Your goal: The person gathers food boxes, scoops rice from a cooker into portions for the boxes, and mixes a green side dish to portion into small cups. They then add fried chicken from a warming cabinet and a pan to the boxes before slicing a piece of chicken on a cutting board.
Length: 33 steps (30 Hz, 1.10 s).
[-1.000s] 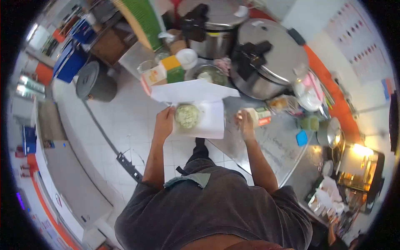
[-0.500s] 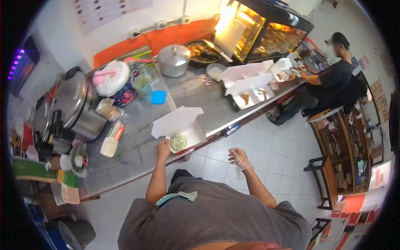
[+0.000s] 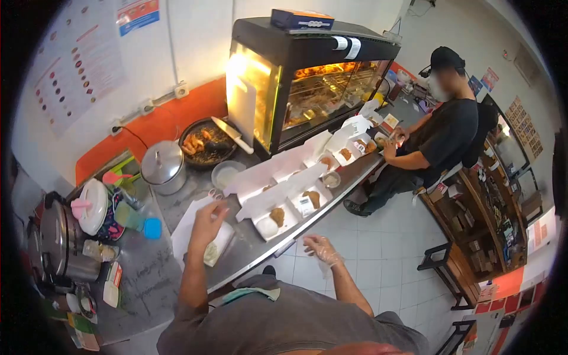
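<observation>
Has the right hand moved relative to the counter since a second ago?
Yes. The right hand has left the counter beside the rice cooker and is now off its front edge, over the floor tiles.

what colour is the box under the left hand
White; the box under the left hand shows best in the head view.

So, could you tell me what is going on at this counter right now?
A person stands at the steel counter. Their bare left hand hovers open over an open white takeaway box holding rice. The right hand, in a clear plastic glove, hangs empty off the counter edge. More open white boxes with fried food line the counter, where a co-worker in black handles another.
</observation>
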Tool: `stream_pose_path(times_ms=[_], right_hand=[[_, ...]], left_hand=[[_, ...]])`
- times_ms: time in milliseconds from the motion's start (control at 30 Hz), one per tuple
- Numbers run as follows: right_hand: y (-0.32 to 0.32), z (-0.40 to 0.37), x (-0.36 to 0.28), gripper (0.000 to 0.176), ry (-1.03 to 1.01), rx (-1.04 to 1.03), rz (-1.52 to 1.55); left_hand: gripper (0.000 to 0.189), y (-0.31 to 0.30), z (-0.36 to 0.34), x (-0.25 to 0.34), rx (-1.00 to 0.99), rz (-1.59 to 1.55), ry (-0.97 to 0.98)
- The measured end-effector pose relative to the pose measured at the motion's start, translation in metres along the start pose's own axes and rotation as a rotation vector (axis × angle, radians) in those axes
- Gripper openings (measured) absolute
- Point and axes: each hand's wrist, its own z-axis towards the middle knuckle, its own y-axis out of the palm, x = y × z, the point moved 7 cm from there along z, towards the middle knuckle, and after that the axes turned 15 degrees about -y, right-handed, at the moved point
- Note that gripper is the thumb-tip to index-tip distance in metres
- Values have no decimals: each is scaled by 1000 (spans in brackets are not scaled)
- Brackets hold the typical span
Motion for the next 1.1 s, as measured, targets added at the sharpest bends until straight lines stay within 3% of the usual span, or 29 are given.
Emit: stream_pose_path(times_ms=[100, 133, 200, 300, 433, 567, 633, 667, 700, 767, 833, 900, 1000, 1067, 1100], right_hand=[[-85, 34, 18, 41, 7, 142, 83], [-106, 41, 22, 41, 9, 139, 102], [-154, 57, 20, 44, -49, 365, 165], [-200, 89, 12, 38, -121, 462, 247], [-242, 149, -19, 32, -130, 307, 360], [-278, 228, -85, 29, -362, 4, 214], [-289, 272, -112, 30, -405, -153, 204], [-290, 291, -133, 31, -405, -171, 245], [-295, 325, -126, 31, -426, -188, 62], [-281, 351, -183, 30, -637, -292, -120], [-255, 385, -204, 33, -668, -422, -436], [-222, 402, -216, 36, -1079, -313, -570], [-169, 414, -225, 38, -1082, -353, -738], [-152, 421, -244, 41, -1286, 217, -1076], [-140, 435, -249, 41, -1300, 211, -1064]], left_hand=[[47, 67, 88, 101, -16, -43, 349], [52, 99, 133, 113, 38, -81, 428], [59, 139, 186, 163, 254, -58, 464], [68, 200, 239, 179, 497, -264, 308], [72, 229, 244, 201, 754, -288, 168], [66, 267, 270, 224, 659, -178, 232], [60, 288, 288, 239, 535, -171, 292], [55, 301, 298, 241, 379, -328, 290], [53, 310, 304, 242, 321, -340, 237], [51, 317, 294, 238, 282, -353, 169], [47, 306, 257, 244, 452, -193, 239], [45, 306, 224, 211, 381, -389, 69], [41, 307, 167, 136, 429, -405, -96], [39, 307, 114, 99, 471, -467, -231], [38, 308, 89, 77, 503, -495, -286]])
